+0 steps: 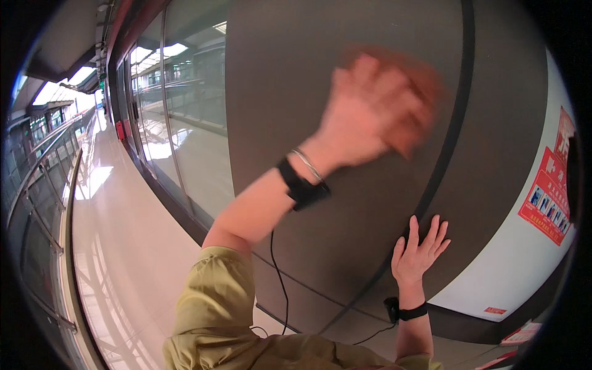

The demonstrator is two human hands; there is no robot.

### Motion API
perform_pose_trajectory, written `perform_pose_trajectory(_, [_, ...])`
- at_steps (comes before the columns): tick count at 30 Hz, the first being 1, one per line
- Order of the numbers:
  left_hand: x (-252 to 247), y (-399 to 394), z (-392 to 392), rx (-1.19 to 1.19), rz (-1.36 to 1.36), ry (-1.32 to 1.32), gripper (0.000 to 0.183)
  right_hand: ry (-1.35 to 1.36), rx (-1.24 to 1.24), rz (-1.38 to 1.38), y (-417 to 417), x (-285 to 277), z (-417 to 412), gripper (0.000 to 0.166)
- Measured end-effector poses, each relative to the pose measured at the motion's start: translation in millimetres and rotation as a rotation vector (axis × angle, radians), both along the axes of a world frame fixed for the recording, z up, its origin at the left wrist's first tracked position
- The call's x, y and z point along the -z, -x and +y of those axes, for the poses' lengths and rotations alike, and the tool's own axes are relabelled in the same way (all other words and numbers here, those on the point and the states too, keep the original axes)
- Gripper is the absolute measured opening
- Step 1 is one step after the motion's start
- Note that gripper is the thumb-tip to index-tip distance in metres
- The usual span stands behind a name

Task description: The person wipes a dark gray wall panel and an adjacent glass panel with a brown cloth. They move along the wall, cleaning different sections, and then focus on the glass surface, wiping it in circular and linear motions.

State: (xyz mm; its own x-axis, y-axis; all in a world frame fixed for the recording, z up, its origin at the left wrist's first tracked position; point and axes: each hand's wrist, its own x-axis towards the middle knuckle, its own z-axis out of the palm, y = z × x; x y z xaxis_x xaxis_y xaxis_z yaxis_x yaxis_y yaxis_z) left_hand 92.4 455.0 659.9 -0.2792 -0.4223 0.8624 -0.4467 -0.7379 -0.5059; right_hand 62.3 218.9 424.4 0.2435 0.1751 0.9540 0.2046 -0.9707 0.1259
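A reddish-brown cloth (423, 88) is pressed under my left hand (363, 111) against the upper part of a dark grey-brown wall panel (286, 74). Both the hand and the cloth are blurred. My right hand (416, 259) lies lower and to the right with its fingers spread, over the edge of a dark vertical strip (446, 157) in the wall, holding nothing. Each wrist bears a black band with a small device, and the left one also has a silver bracelet.
Glass panes (199, 111) in metal frames adjoin the panel at left. A pale tiled walkway (134, 240) runs beside a metal railing (44, 171). A red poster (550, 199) with writing and pictures is on the white surface at right. Thin black cables (277, 268) hang near my body.
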Motion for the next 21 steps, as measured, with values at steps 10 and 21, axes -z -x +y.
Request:
perform_pose_trajectory(10, [100.4,-20.7,83.3,-0.169,0.228,0.266,0.048,-0.024,0.028,0.002,2.1,-1.9,2.2,0.052])
perform_pose_trajectory(21, [64.4,-37.5,106.5,-0.239,0.112,0.570,0.061,-0.033,-0.016,-0.025,-0.4,-3.7,9.9,0.051])
